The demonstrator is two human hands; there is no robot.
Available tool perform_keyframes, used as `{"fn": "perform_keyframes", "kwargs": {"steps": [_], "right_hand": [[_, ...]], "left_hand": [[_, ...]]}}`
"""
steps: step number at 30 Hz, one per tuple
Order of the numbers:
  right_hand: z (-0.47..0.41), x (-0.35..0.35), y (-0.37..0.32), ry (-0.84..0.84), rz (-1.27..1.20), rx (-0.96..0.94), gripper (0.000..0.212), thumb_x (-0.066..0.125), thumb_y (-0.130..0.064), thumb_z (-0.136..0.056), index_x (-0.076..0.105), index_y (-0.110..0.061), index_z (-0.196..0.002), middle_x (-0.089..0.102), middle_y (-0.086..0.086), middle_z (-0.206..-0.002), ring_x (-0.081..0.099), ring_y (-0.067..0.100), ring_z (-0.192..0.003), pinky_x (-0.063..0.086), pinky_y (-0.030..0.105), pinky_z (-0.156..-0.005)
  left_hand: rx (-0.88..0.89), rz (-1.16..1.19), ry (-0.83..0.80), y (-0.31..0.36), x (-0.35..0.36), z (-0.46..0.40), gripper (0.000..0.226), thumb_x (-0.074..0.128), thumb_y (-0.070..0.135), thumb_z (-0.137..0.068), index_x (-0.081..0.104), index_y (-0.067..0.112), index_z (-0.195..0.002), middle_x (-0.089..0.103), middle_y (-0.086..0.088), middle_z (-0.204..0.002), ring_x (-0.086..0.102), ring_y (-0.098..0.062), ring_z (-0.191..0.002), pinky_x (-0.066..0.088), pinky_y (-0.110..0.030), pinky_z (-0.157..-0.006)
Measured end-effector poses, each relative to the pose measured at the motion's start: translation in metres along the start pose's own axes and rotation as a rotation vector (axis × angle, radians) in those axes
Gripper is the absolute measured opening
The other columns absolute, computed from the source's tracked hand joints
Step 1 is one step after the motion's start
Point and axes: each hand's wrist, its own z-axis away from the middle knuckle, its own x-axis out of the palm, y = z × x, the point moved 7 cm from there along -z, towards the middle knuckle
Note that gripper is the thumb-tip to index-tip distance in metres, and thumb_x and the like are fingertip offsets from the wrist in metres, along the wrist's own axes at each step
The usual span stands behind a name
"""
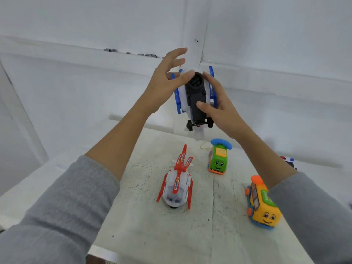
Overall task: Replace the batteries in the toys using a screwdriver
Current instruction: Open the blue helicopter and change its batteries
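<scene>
— Up in the air, above the far edge of the surface (pixel 171 235): blue-and-white toy helicopter (pixel 196 98), belly toward the camera, black underside and small black wheels showing.

— Held how?

— Between both hands. Left hand (pixel 163 86) at the upper left side, thumb tip against the black round part near the top, remaining fingers (pixel 177 52) spread and lifted clear. Right hand (pixel 219 103) along the right side, thumb laid flat on the black underside, index finger reaching up beside the top; other fingers behind the blue skid, hard to tell.

— Anything resting below?

— Red-and-white toy helicopter (pixel 177 183) standing mid-surface, nose toward the camera. Green toy phone car (pixel 218 159) farther back and to the right, blue handset on its roof. Orange toy bus (pixel 262 204) near the right edge, just under the right grey sleeve (pixel 314 216). Something blue and white (pixel 288 160) at the far right, mostly hidden behind the right forearm.
</scene>
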Motion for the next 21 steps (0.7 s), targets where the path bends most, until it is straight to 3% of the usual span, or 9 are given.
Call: {"fn": "perform_keyframes", "kwargs": {"steps": [3, 5, 8, 10, 12, 14, 17, 21], "right_hand": [[0.023, -0.026, -0.011, 0.085, -0.022, 0.001, 0.063, 0.052, -0.006, -0.092, 0.023, -0.026, -0.145, 0.03, -0.002, -0.148, 0.045, 0.017, -0.127, 0.052, 0.043, -0.091], [0.038, -0.044, -0.019, 0.127, -0.043, 0.0, 0.063, 0.052, -0.007, -0.092, 0.023, -0.028, -0.144, 0.03, -0.003, -0.149, 0.046, 0.016, -0.127, 0.053, 0.041, -0.089], [0.058, -0.073, -0.029, 0.211, -0.052, -0.015, 0.062, 0.05, -0.004, -0.093, 0.022, -0.024, -0.145, 0.029, -0.004, -0.149, 0.044, 0.01, -0.127, 0.052, 0.027, -0.086], [0.072, -0.094, -0.033, 0.247, -0.074, -0.017, 0.063, 0.05, -0.003, -0.093, 0.023, -0.024, -0.145, 0.03, -0.004, -0.149, 0.044, 0.011, -0.128, 0.052, 0.031, -0.089], [0.088, -0.116, -0.034, 0.265, -0.087, -0.01, 0.063, 0.051, -0.005, -0.092, 0.023, -0.026, -0.145, 0.031, -0.004, -0.148, 0.043, 0.015, -0.13, 0.051, 0.044, -0.092], [0.105, -0.139, -0.038, 0.288, -0.074, 0.0, 0.063, 0.051, -0.005, -0.092, 0.023, -0.025, -0.145, 0.032, -0.004, -0.147, 0.043, 0.016, -0.129, 0.051, 0.046, -0.091], [0.135, -0.173, -0.04, 0.314, -0.054, 0.019, 0.063, 0.05, -0.004, -0.092, 0.022, -0.023, -0.145, 0.032, -0.004, -0.147, 0.043, 0.014, -0.129, 0.051, 0.045, -0.092], [0.175, -0.215, -0.038, 0.335, -0.064, 0.052, 0.063, 0.049, -0.002, -0.093, 0.022, -0.023, -0.145, 0.033, -0.007, -0.146, 0.045, 0.009, -0.126, 0.051, 0.043, -0.092]], "left_hand": [[0.022, 0.03, -0.082, 0.012, 0.032, 0.011, 0.051, 0.058, 0.03, -0.095, 0.036, 0.033, -0.141, 0.038, 0.01, -0.143, 0.036, -0.005, -0.135, 0.037, -0.025, -0.108], [0.011, 0.018, -0.169, 0.016, 0.057, 0.019, 0.06, 0.06, 0.034, -0.093, 0.03, 0.035, -0.144, 0.032, 0.014, -0.143, 0.035, -0.009, -0.135, 0.036, -0.03, -0.11], [0.045, -0.008, -0.287, 0.027, 0.098, 0.033, 0.084, 0.07, 0.044, -0.079, 0.022, 0.038, -0.148, 0.024, 0.016, -0.15, 0.029, -0.007, -0.139, 0.036, -0.038, -0.112], [0.072, -0.009, -0.316, 0.036, 0.127, 0.042, 0.095, 0.075, 0.036, -0.077, 0.016, 0.033, -0.15, 0.023, 0.025, -0.145, 0.025, -0.002, -0.137, 0.033, -0.036, -0.112], [0.098, 0.035, -0.337, 0.045, 0.156, 0.05, 0.102, 0.079, 0.027, -0.076, 0.01, 0.031, -0.151, 0.022, 0.039, -0.138, 0.029, 0.0, -0.135, 0.036, -0.036, -0.109], [0.125, 0.078, -0.353, 0.054, 0.188, 0.058, 0.107, 0.079, 0.025, -0.073, 0.006, 0.034, -0.15, 0.022, 0.05, -0.132, 0.039, -0.006, -0.132, 0.046, -0.041, -0.103], [0.127, 0.133, -0.338, 0.069, 0.235, 0.068, 0.107, 0.078, 0.023, -0.074, 0.004, 0.034, -0.151, 0.021, 0.045, -0.134, 0.048, -0.016, -0.127, 0.053, -0.039, -0.092], [0.103, 0.177, -0.312, 0.084, 0.291, 0.083, 0.104, 0.075, 0.009, -0.08, 0.004, 0.035, -0.151, 0.022, 0.046, -0.134, 0.053, -0.012, -0.123, 0.055, -0.024, -0.078]]}}
